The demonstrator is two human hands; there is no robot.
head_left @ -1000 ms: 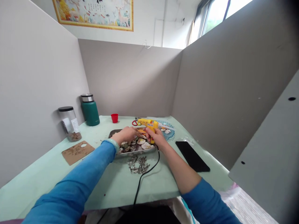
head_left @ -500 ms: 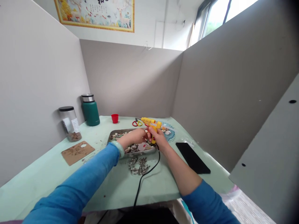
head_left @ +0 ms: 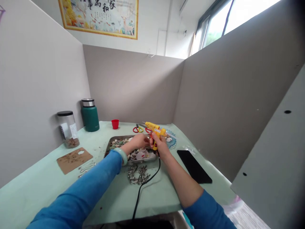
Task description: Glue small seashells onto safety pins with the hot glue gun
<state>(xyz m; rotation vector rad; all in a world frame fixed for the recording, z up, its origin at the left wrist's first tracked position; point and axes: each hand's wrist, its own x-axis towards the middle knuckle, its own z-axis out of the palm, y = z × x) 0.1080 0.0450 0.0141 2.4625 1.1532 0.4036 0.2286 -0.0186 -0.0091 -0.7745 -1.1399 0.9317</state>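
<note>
Two hands at the shallow metal tray of shells. Your right hand grips the yellow plastic glue gun over the tray's right end, nozzle angled away-left, likely to clear your fingers. Your left hand is curled nearly closed beside it; can't tell if it's pinching anything. Silver metal clips sit just in front, probably for reach.
</note>
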